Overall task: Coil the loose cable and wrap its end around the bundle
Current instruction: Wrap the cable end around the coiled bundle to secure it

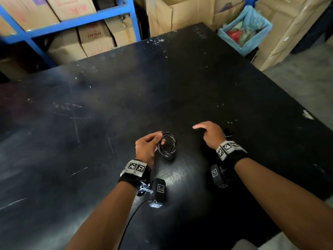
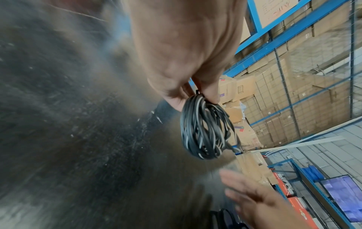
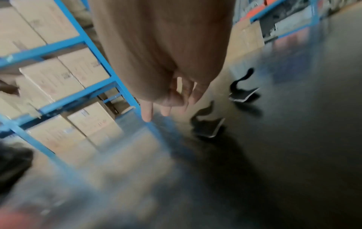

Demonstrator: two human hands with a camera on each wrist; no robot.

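Observation:
A black cable wound into a small round bundle (image 1: 167, 145) hangs just above the black table (image 1: 126, 98), near its front middle. My left hand (image 1: 150, 144) pinches the bundle's left edge between thumb and fingers. The left wrist view shows the coil (image 2: 203, 128) dangling from those fingertips (image 2: 212, 96), several loops thick. My right hand (image 1: 207, 131) hovers to the right of the bundle, fingers loosely spread, holding nothing. In the right wrist view its fingers (image 3: 147, 112) point down over the table, blurred.
A small dark smartwatch (image 1: 227, 132) lies on the table just right of my right hand, seen also as a watch (image 3: 243, 93) with its mirror image below. Blue shelving (image 1: 72, 24) with cardboard boxes stands behind. A blue-lined bin (image 1: 246, 33) sits at the back right.

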